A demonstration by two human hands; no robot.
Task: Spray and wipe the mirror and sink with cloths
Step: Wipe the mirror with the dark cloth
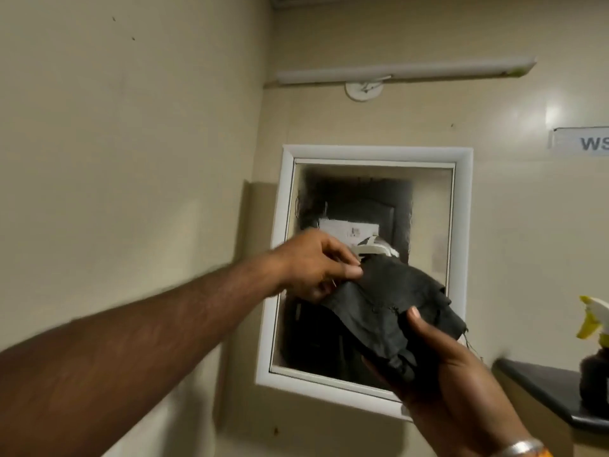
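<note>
Both hands hold a dark cloth up in front of the white-framed mirror. The left hand pinches its upper left edge; the right hand clamps its lower right part under the thumb. A spray bottle stands on the dark counter at far right.

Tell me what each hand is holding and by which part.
Both hold one dark cloth in front of the mirror. The left hand pinches its upper left edge; the right hand cradles its lower right part, thumb on top.
</note>
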